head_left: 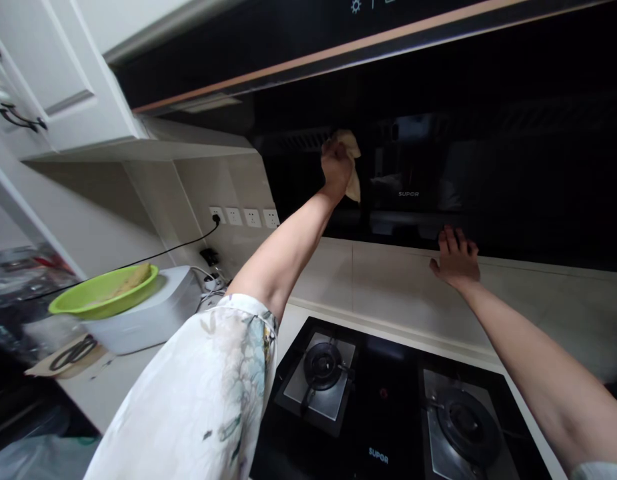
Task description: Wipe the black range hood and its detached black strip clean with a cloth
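- left hand (337, 167): raised at 12 o'clock of the frame, fingers clenched around a pale yellow cloth (351, 167), which is pressed against the glossy black panel of the range hood (488, 167).
- cloth: bunched in the fist; one fold shows above the knuckles, another hangs down at the 3 o'clock side of the hand.
- right hand (455, 257): released, fingers spread, holding nothing; fingertips touch the lower edge of the range hood panel where it meets the beige wall tiles (388, 280), at 4 o'clock from the left hand.
- left sleeve (208, 393): white floral fabric, at 7 o'clock of the frame.
- gas hob (388, 407): black glass, 2 burners, set in the table at 6 o'clock below both hands.
- green bowl (103, 293): sits on a white appliance (153, 317) at 9 o'clock; black scissors (73, 351) lie just beside it on the table.
- wall sockets (243, 217): a row at 10 o'clock from the hob, 1 with a black cable plugged in.
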Tool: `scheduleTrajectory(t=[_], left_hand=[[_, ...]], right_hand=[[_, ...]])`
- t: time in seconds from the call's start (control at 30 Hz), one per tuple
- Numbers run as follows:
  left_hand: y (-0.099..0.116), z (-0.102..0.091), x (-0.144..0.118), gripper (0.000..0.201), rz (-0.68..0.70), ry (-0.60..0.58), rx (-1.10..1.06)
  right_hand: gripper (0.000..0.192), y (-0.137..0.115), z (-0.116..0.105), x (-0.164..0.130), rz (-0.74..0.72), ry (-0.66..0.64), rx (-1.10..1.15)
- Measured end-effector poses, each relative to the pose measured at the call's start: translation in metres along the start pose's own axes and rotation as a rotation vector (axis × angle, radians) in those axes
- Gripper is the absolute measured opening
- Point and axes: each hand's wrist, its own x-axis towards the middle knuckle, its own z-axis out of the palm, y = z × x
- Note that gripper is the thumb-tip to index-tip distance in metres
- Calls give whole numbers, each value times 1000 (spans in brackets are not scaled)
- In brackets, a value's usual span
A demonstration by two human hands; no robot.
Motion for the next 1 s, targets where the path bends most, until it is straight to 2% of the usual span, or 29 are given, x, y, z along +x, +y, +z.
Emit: scheduleTrajectory(t=[0.07,0.13,0.33,0.5,0.6,0.77,1.0], left_hand=[[5,1,2,47,-51,26,-45],[11,4,-2,45,-47,45,-76],[16,17,-23,50,-30,-2,-71],[15,14,-37,43,-9,-29,-62],[23,11,-36,40,-34,-2,-112],[41,16,-24,48,-5,13,-159],[30,20,-38,46,31,-32,-46]], right_hand=[[82,0,0,0,-1,-5,3],[82,0,-2,0,1,-5,3],[80,-2,-6,0,9,-12,-5],[79,-3,-4,0,6,-5,13],[80,-3,-4,-1,9,5,19],[84,-2,-2,0,3,3,23],[81,-3,-3,-2,0,23,5]])
